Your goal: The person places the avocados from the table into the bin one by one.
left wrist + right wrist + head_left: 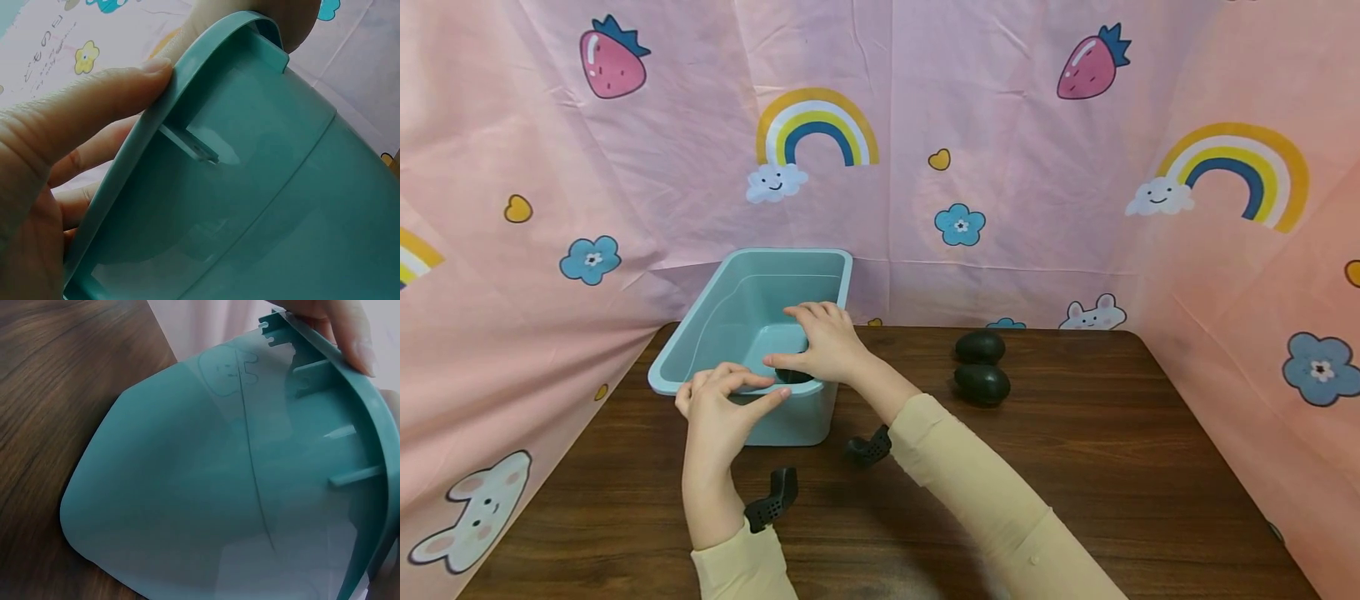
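A deep blue-green plastic tub stands on the table's left part. At its near rim, my left hand has its thumb and fingers bent apart, nothing visible between them. The left wrist view shows the left thumb along the tub rim, other fingers partly behind it; firm contact cannot be told. Reaching over the tub's right side, my right hand has thumb and fingers spread. Below that thumb, a dark object lies inside the tub, mostly hidden. The right wrist view shows a right finger beside the rim.
Two dark green, avocado-like oval fruits lie one behind the other on the brown wooden table, right of the tub. Pink patterned cloth hangs behind and at both sides. A black wrist mount sits on the left forearm.
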A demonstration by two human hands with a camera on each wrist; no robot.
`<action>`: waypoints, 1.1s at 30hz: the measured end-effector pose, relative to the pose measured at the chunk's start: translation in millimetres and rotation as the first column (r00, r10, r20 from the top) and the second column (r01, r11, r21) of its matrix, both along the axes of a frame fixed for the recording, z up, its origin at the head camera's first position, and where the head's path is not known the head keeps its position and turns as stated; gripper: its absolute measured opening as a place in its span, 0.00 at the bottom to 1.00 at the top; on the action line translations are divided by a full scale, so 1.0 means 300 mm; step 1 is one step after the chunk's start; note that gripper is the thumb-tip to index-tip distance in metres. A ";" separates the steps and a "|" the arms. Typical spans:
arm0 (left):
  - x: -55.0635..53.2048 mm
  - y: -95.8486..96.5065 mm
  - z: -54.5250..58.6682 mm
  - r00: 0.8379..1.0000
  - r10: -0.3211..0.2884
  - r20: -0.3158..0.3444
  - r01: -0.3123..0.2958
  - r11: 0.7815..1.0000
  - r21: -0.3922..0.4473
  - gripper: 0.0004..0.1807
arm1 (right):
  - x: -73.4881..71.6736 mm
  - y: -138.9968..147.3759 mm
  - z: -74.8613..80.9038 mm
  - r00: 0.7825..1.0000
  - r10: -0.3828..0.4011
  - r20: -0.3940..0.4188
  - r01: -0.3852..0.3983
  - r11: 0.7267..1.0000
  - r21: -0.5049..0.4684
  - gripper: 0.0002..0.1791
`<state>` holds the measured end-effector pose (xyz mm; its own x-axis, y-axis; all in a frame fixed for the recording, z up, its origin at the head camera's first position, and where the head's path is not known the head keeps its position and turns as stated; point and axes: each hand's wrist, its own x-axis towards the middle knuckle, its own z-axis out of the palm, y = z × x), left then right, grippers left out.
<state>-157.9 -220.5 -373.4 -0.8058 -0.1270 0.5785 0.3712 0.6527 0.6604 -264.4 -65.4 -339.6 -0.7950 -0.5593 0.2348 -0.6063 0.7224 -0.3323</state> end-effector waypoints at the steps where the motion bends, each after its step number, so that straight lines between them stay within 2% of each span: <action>1: 0.000 0.000 -0.001 1.000 0.001 -0.001 -0.001 1.000 0.000 0.10 | 0.000 0.000 0.001 1.000 0.003 -0.002 -0.003 1.000 0.007 0.48; 13: 0.000 0.001 -0.002 1.000 0.008 0.007 -0.008 1.000 -0.004 0.10 | -0.005 0.043 0.027 1.000 0.024 0.009 -0.024 0.998 0.060 0.49; 22: 0.000 0.001 0.000 1.000 0.008 0.003 -0.008 1.000 -0.003 0.10 | -0.009 0.083 0.034 0.999 0.036 -0.021 -0.035 0.998 0.044 0.50; 33: -0.002 0.002 -0.002 1.000 0.006 -0.006 -0.006 1.000 0.004 0.10 | -0.009 0.146 0.037 0.999 0.041 -0.024 -0.042 0.998 -0.038 0.50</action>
<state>-158.5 -219.9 -373.9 -0.8018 -0.1342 0.5824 0.3709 0.6523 0.6610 -266.9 -21.6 -328.6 -0.7654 -0.5819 0.2750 -0.6435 0.6834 -0.3448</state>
